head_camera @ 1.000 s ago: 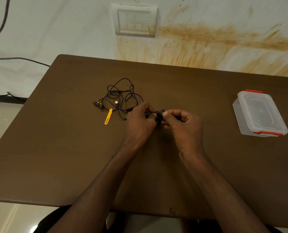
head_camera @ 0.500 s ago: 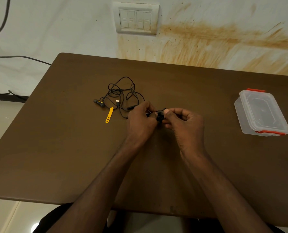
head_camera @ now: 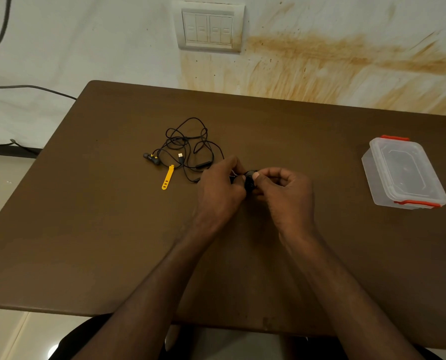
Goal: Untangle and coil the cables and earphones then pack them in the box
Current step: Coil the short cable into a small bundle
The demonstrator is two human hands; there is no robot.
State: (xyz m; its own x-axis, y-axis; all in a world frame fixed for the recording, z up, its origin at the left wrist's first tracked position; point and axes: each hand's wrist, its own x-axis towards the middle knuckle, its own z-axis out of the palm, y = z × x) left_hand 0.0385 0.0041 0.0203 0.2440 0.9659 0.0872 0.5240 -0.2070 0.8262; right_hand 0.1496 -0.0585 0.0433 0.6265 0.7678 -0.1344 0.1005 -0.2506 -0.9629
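A tangle of thin black cables [head_camera: 188,146] lies on the brown table [head_camera: 86,229], left of my hands. Black earbuds with yellow trim [head_camera: 151,159] and a small USB plug [head_camera: 181,156] show in it. A yellow strap [head_camera: 168,177] lies just in front of the tangle. At mid-table my left hand [head_camera: 220,187] and my right hand [head_camera: 284,196] meet, both pinching a small black coiled bundle [head_camera: 250,180], mostly hidden by the fingers. A strand runs from my left hand back to the tangle. The clear plastic box [head_camera: 401,172] with red clips stands shut at the right.
The table's far edge meets a stained wall with a switch plate [head_camera: 208,28]. A grey wire [head_camera: 29,87] runs along the wall at the left. The floor shows past the table's left and near edges.
Both hands stay together on the small black bundle, with only slight finger movement. The tangle, the strap and the box lie where they were.
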